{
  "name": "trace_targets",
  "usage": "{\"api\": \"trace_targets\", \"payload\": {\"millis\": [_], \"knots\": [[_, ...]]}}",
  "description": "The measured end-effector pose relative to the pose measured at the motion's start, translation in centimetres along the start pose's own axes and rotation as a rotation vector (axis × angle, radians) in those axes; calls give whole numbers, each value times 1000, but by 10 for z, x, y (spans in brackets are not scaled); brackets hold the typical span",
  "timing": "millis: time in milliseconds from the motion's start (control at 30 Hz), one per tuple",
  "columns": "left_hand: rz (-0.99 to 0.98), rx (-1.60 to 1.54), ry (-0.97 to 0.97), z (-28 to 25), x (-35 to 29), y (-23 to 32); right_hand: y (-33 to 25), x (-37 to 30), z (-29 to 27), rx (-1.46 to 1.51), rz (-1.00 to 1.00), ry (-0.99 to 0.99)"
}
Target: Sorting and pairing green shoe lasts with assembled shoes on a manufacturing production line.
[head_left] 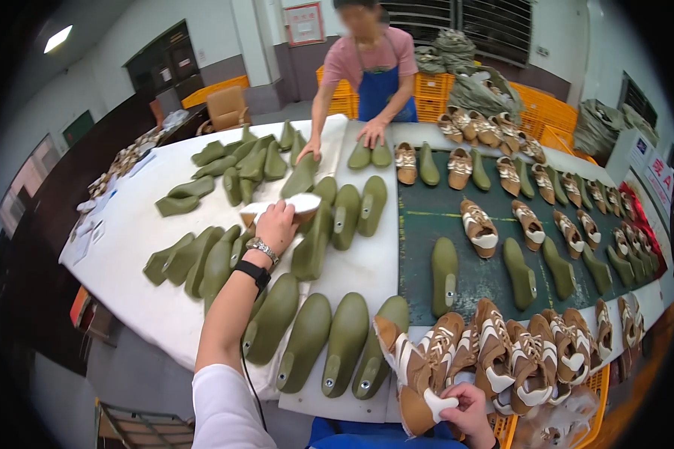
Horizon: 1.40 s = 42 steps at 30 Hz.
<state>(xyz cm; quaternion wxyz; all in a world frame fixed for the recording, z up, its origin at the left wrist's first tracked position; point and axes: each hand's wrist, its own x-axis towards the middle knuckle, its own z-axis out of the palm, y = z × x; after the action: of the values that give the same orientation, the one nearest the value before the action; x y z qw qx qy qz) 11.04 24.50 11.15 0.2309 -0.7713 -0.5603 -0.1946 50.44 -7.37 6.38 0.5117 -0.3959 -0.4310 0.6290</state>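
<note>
Green lasts point(311, 333) across white table point(363, 271), orange crates point(432, 88) behind

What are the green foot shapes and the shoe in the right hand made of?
Green foot shapes: probably hard plastic, smooth with a soft sheen. Shoe: brown parts look matte, maybe suede or cloth; white trim looks smoother, perhaps leather-like.

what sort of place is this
Most likely a shoemaking workshop: green foot-shaped molds crowd the white tabletop, brown-and-white shoes stand in rows, and orange crates are stacked behind.
</note>
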Motion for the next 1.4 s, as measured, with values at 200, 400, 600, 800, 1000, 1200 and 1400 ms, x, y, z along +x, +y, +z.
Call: {"api": "trace_targets", "payload": {"millis": [200, 400, 600, 800, 1000, 1200, 1400], "knots": [[-339, -878, 269, -150, -58, 50, -13, 6, 10, -94, -116, 6], [-760, -1925, 167, -141, -132, 111, -12, 26, 18, -425, -306, 199], [-1146, -2344, -160, -69, -163, 141, -19, 40, 55, -965, -387, 107], [-929, -1480, 31, -51, -168, 129, 6, 33, 63, -1158, -493, -73], [-178, -739, -292, -120, -214, 162, 4, 32, 63, -1133, -466, -72], [-84, -757, -287, -146, -238, 195, 7, 33, 71, -1170, -473, -113], [-26, -736, -328, -150, -237, 198, 1, 29, 73, -1264, -463, -121]]}}
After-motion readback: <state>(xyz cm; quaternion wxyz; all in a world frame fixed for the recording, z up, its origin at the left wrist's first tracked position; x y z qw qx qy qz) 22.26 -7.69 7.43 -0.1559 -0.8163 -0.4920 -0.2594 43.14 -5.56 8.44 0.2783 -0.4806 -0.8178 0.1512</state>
